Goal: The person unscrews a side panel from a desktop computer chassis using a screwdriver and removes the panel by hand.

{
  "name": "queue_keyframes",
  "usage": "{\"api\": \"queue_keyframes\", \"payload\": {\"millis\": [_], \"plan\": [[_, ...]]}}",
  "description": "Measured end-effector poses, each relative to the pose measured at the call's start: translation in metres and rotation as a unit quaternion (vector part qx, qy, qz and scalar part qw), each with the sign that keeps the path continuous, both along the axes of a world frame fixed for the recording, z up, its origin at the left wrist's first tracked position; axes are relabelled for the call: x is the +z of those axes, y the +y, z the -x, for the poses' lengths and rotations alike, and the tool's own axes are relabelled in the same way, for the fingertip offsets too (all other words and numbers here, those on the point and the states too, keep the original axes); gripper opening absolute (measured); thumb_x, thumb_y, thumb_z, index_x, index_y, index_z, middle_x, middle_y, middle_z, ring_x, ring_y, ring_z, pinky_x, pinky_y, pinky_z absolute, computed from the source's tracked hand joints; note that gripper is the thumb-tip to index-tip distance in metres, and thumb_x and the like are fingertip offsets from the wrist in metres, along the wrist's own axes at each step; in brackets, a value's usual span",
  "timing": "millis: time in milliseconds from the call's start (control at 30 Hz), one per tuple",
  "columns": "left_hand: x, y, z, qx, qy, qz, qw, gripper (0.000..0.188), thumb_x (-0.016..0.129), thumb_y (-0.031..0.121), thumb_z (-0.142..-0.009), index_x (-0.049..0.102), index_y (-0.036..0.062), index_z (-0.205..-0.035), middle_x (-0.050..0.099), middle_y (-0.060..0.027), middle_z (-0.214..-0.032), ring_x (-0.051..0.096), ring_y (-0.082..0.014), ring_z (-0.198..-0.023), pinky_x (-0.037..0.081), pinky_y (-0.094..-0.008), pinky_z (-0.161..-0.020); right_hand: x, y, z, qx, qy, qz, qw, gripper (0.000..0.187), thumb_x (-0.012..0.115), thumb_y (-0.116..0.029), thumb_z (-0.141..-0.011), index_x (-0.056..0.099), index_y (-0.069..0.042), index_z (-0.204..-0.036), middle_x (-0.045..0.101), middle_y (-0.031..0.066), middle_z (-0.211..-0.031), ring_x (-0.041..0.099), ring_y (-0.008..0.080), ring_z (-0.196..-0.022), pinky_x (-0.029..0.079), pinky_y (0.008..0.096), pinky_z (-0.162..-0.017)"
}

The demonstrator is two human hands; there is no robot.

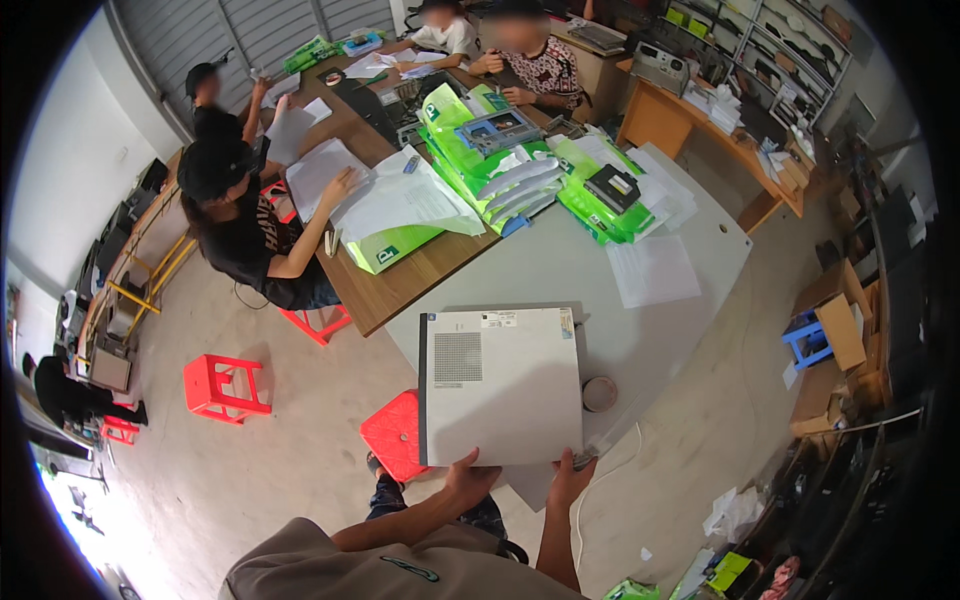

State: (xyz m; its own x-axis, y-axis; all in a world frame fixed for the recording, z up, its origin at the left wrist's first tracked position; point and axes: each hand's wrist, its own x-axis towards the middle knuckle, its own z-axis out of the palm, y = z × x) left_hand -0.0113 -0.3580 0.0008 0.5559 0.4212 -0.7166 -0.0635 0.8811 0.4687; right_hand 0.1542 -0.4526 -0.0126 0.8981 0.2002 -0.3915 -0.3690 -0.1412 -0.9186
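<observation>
A flat white desktop computer case with a square vent grid and a dark left edge lies in front of me, over the near part of the grey table. My left hand grips its near edge, thumb on top and fingers underneath. At the near right corner, my right hand is closed on the case with its thumb up; part of its grip is hidden. A small shiny object shows beside the right fingers, too small to name. Right of the case sits a roll of tape.
Green paper packs and loose papers cover the far table. Several people sit around it, one with a sheet at the left. Red stools stand on the left, one beside the case. Cardboard boxes line the right.
</observation>
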Motion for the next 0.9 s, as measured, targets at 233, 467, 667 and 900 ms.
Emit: {"api": "queue_keyframes", "payload": {"millis": [233,467,667,900], "plan": [[-0.007,-0.010,0.060,-0.060,-0.030,0.263,0.962,0.059,0.065,0.036,-0.093,0.043,0.0026,-0.137,0.035,-0.0224,-0.147,0.050,-0.0324,-0.127,0.043,-0.0437,-0.108,0.019,0.012,-0.027,-0.010,-0.003,0.022,1.000,0.066,0.060,-0.016,-0.092,0.026,0.002,-0.146,0.046,0.0218,-0.133,0.060,0.0279,-0.100,0.058,0.0380,-0.077],[-0.016,0.059,0.110,0.094,0.197,0.055,0.974,0.052,0.059,0.029,-0.095,0.044,-0.0023,-0.134,0.053,-0.0186,-0.127,0.060,-0.0330,-0.111,0.051,-0.0483,-0.094,0.016,0.044,-0.060,-0.108,0.022,-0.119,0.987,0.057,0.063,-0.011,-0.087,0.039,-0.002,-0.137,0.049,0.0148,-0.127,0.055,0.0257,-0.108,0.052,0.0381,-0.084],[0.017,0.092,0.083,0.045,0.107,-0.080,0.990,0.049,0.062,0.028,-0.095,0.043,-0.0020,-0.129,0.051,-0.0188,-0.122,0.061,-0.0329,-0.109,0.052,-0.0441,-0.093,0.021,0.073,-0.091,-0.097,-0.112,-0.183,0.972,0.031,0.066,-0.012,-0.085,0.053,0.002,-0.109,0.060,0.0097,-0.104,0.057,0.0182,-0.083,0.050,0.0298,-0.073],[0.018,0.162,0.089,-0.102,0.149,-0.216,0.960,0.049,0.061,0.027,-0.095,0.043,-0.0009,-0.132,0.053,-0.0154,-0.122,0.063,-0.0251,-0.105,0.054,-0.0387,-0.085,0.009,0.048,-0.042,-0.098,-0.096,-0.148,0.980,0.042,0.065,-0.012,-0.088,0.047,-0.001,-0.125,0.058,0.0120,-0.110,0.059,0.0218,-0.083,0.052,0.0359,-0.073]]}}
